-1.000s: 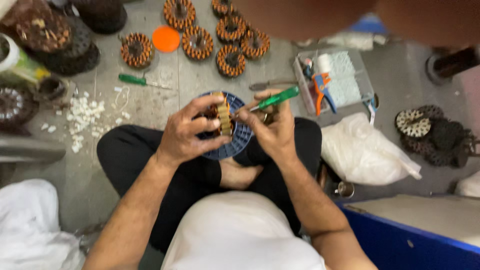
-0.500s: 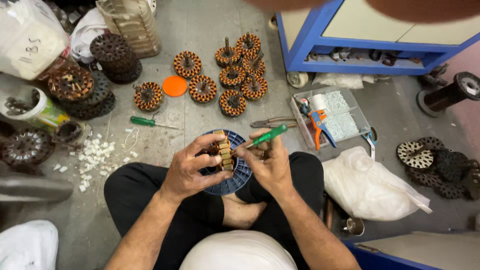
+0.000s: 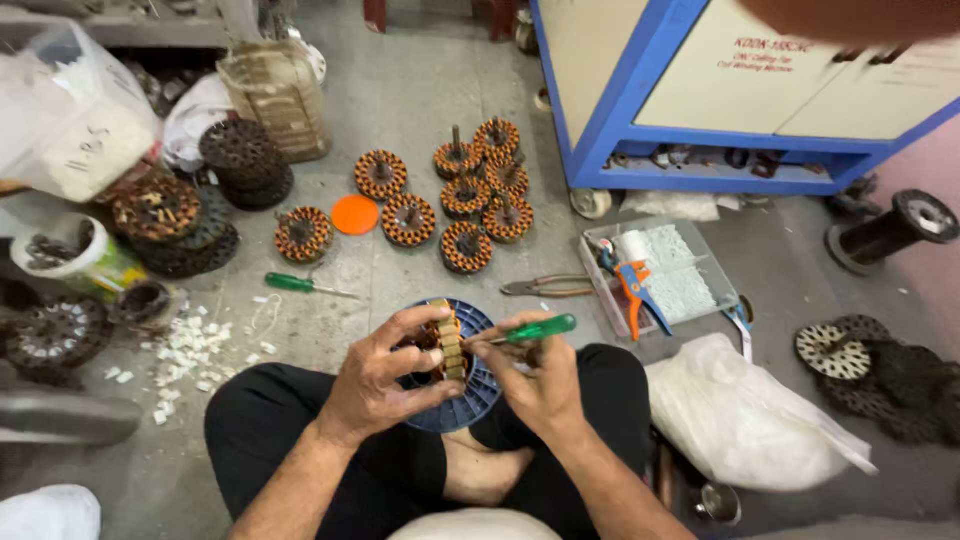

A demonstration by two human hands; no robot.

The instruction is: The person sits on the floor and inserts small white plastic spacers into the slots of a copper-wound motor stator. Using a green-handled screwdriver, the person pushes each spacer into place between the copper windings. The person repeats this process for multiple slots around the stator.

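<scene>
Two hands work at the blue stator disc on the seated person's lap, left hand clamped on its rim, right hand gripping a green-handled screwdriver, while beyond the disc sits a clear tray, a white bag beside it, bare floor between.

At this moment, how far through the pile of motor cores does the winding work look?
Done, by the look of it: eight wound cores with copper coils stand grouped on the floor. In hand: the left hand grips one core on a blue holder while the right hand works a green screwdriver into it. Left: dark, seemingly bare cores stacked at the left.
</scene>
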